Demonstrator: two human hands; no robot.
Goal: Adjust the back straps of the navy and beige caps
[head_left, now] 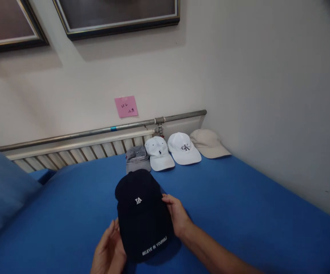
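A black baseball cap (pixel 142 217) with a small white logo on its front and white lettering along its brim is held just above the blue sheet. My left hand (pixel 109 250) grips the brim's left side from below. My right hand (pixel 176 215) clasps the cap's right side, with the fingers pressed to the fabric. The cap's crown points away from me and its brim toward me.
Several caps lie in a row against the wall: a grey cap (pixel 137 158), a white cap (pixel 158 153), a white cap with a black logo (pixel 184 148) and a beige cap (pixel 208 143). Blue bed sheet (pixel 239 205), blue pillow (pixel 2 190), metal pipe (pixel 102 130), pink note (pixel 126 106).
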